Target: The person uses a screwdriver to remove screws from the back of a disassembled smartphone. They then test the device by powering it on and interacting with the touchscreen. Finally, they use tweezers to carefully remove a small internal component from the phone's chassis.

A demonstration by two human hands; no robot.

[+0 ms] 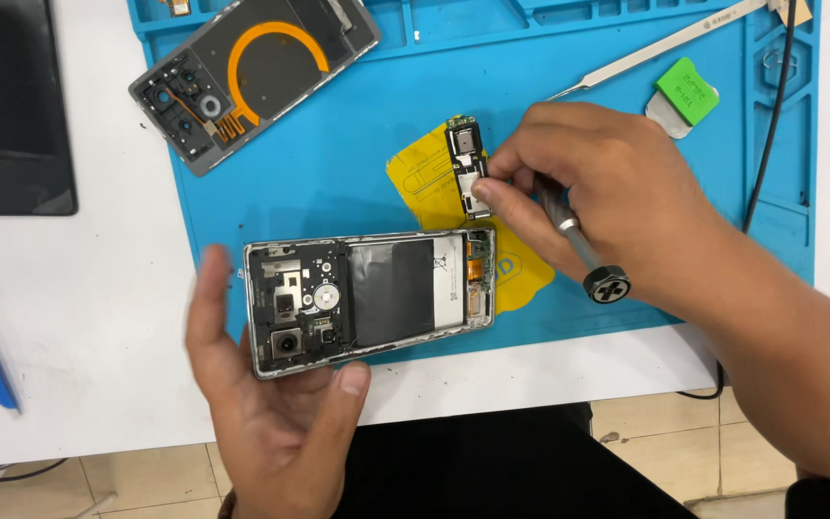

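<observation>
a dark phone screen (13,106) lies at the far left on the white table (98,317). the left hand (271,413) cradles the opened phone (367,298) from below, palm up, thumb on its near edge, fingers spread loosely. its back cover (252,72) is already off, lying on the blue mat (338,183). the right hand (588,192) pinches a small black module (466,163) between thumb and fingertip, lifted clear just above the phone's open end, a screwdriver (578,245) tucked in the same grip. battery and camera board appear still in place.
</observation>
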